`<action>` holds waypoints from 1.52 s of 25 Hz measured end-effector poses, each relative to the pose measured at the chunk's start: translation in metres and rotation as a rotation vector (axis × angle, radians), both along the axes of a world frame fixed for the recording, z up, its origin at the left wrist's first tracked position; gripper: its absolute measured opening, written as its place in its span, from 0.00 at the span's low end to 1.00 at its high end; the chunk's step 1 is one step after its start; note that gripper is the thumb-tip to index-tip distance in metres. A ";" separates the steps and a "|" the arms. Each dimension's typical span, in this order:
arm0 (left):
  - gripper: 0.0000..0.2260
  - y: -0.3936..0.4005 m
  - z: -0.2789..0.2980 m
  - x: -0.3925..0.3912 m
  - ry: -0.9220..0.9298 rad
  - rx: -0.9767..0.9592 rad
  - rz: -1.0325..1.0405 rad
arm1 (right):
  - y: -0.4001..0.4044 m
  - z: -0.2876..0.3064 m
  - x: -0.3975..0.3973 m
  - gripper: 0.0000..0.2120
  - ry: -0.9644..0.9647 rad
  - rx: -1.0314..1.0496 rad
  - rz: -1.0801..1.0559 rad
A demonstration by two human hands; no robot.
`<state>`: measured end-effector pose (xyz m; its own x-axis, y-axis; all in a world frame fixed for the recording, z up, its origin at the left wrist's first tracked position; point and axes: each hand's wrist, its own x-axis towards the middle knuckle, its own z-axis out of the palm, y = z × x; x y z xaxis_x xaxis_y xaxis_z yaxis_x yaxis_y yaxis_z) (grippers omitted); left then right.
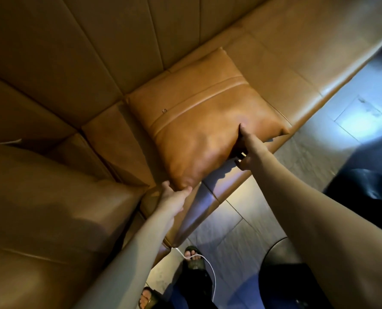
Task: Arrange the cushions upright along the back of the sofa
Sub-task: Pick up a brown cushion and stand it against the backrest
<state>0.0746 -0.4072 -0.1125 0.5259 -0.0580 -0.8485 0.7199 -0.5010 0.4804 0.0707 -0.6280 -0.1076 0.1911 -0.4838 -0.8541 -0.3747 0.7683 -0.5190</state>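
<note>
A square tan leather cushion (199, 114) with a stitched band and a small zip ring lies tilted on the sofa seat (281, 70), its far edge against the channelled backrest (109, 47). My left hand (174, 194) grips its near left corner. My right hand (248, 150) holds its near edge, thumb pressed into the top face and fingers underneath. The near edge is raised off the seat and casts a shadow on it.
A second large tan cushion or corner section (51, 210) fills the lower left. Grey tiled floor (230, 230) lies in front of the sofa. My sandalled feet (192, 257) and a white cable (208, 268) are below. A dark round table (281, 259) and a black object (361, 190) stand at right.
</note>
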 end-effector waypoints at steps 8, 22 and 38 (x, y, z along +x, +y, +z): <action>0.25 -0.009 0.084 0.060 -0.282 -0.185 -0.241 | -0.008 0.092 0.060 0.41 -0.052 -0.244 -0.109; 0.18 0.050 0.197 0.142 -0.684 0.147 0.094 | 0.069 0.167 0.167 0.38 0.130 -0.884 0.574; 0.29 0.056 0.179 0.180 -0.995 0.526 -0.303 | 0.011 0.143 0.214 0.54 -0.272 -0.685 0.519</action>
<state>0.2549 -0.3514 0.0668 0.9979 -0.0593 -0.0255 -0.0416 -0.8931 0.4479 0.2843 -0.6168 0.0354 0.6808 -0.6665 -0.3037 -0.3856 0.0264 -0.9223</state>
